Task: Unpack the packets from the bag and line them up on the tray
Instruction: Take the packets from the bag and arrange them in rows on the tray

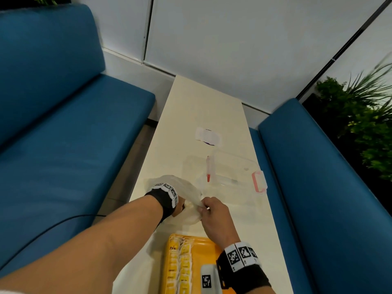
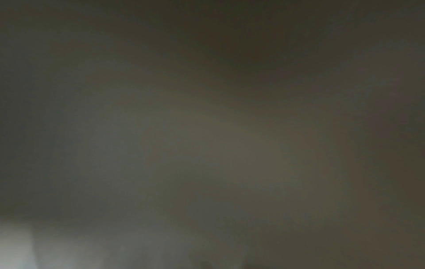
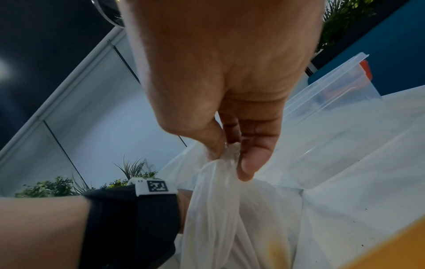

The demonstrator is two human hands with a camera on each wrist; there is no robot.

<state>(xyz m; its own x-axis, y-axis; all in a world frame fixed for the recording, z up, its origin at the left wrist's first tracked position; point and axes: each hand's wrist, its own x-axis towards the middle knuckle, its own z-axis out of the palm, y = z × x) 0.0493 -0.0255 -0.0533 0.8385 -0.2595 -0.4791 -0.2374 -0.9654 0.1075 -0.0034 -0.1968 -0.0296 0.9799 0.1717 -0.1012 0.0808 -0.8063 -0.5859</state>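
Note:
A thin white plastic bag point(image 1: 191, 193) lies on the narrow cream table point(image 1: 191, 115), just beyond an orange tray point(image 1: 204, 245). Two rows of yellow packets point(image 1: 180, 266) lie along the tray's left side. My right hand point(image 1: 204, 206) pinches the bag's gathered edge between thumb and fingers, and the right wrist view shows that pinch up close on the bag point(image 3: 218, 209). My left hand point(image 1: 179, 207) reaches into the bag, so its fingers are hidden. The left wrist view is dark and blurred. Something yellow point(image 3: 276, 253) shows faintly through the plastic.
A clear lidded container point(image 1: 233, 177) with a pink latch point(image 1: 257, 181) stands right behind the bag, a red-tipped tube point(image 1: 208, 168) beside it. A white marker block point(image 1: 209, 279) sits on the tray. Blue sofas point(image 1: 63, 145) flank the table on both sides.

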